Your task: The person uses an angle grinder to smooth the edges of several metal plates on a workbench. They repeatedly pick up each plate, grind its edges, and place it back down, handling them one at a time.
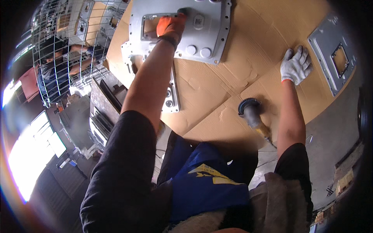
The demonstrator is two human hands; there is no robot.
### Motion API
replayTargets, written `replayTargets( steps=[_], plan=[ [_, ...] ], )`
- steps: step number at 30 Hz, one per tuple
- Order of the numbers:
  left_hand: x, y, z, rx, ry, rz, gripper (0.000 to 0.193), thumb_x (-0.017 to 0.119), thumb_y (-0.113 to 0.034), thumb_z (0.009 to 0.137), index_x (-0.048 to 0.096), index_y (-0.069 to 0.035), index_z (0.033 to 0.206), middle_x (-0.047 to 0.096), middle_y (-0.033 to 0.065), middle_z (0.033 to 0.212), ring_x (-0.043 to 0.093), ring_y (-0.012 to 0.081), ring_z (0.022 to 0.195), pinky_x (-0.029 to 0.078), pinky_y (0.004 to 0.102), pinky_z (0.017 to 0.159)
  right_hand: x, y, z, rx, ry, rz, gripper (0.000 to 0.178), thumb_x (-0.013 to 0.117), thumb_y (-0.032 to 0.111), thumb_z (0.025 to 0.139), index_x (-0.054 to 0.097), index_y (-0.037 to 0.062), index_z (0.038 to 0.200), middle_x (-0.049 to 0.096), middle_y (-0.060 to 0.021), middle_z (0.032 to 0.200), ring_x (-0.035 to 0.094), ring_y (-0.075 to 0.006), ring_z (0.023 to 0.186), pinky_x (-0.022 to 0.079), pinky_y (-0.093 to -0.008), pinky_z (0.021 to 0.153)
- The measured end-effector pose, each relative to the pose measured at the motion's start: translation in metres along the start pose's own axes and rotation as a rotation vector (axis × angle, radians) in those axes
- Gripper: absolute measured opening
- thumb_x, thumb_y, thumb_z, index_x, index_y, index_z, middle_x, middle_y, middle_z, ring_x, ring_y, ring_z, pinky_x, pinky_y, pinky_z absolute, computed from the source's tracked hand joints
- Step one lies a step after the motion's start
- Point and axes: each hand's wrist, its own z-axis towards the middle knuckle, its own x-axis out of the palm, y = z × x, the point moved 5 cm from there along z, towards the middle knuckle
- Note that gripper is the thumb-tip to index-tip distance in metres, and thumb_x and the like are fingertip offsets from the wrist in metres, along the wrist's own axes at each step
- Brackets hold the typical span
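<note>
My left hand (pixel 171 28), in an orange glove with a dark cuff, is over a grey metal cover plate (pixel 194 37) at the top middle. Its fingers are closed at a small dark object (pixel 184 11), whose kind I cannot make out. Beside them is the plate's rectangular opening. My right hand (pixel 296 65), in a white knit glove, lies with its fingers spread on the cardboard (pixel 217 93). Just right of it rests another grey metal plate (pixel 324 54) with a squarish cutout. An angle grinder (pixel 253 115) with a dark disc lies nearer to me.
A narrower metal part (pixel 174 95) sticks out from under my left forearm. At the left, a wire mesh (pixel 58 23) stands before another person (pixel 58 70), with more metal plates behind it. A grey machine or bench (pixel 79 122) stands below that.
</note>
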Motion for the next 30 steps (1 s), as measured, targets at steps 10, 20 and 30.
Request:
replayTargets(
  steps=[10,20,30],
  plan=[
    [-0.014,0.122,-0.039,0.492,0.069,-0.151,0.029,0.067,-0.031,0.081,0.063,-0.004,0.089,0.066,0.0161,0.082,0.063,0.0342,0.079,0.051,0.0401,0.068,-0.010,0.001,-0.001,0.030,-0.082,0.219,0.051,0.051,0.046,0.088,0.055,0.0123,0.126,0.050,-0.0084,0.137,0.043,-0.0332,0.126,0.023,-0.0561,0.111],
    [-0.026,-0.059,-0.087,0.645,-0.130,-0.260,0.050,0.062,-0.028,0.089,0.054,0.006,0.126,0.061,0.0241,0.119,0.059,0.0308,0.110,0.047,0.0352,0.096,-0.005,-0.007,-0.001,0.118,-0.167,0.339,0.050,0.056,0.043,0.083,0.057,0.0114,0.121,0.051,-0.0100,0.133,0.044,-0.0362,0.124,0.022,-0.0607,0.110],
    [0.119,-0.118,-0.056,0.727,-0.461,0.186,0.084,0.054,-0.054,0.073,0.039,-0.007,0.141,0.045,0.0184,0.141,0.041,0.0412,0.128,0.025,0.0551,0.110,0.004,-0.026,0.023,0.019,0.012,0.624,0.061,0.058,0.050,0.084,0.052,0.0084,0.128,0.052,-0.0158,0.131,0.044,-0.0367,0.126,0.027,-0.0535,0.109]
  ],
)
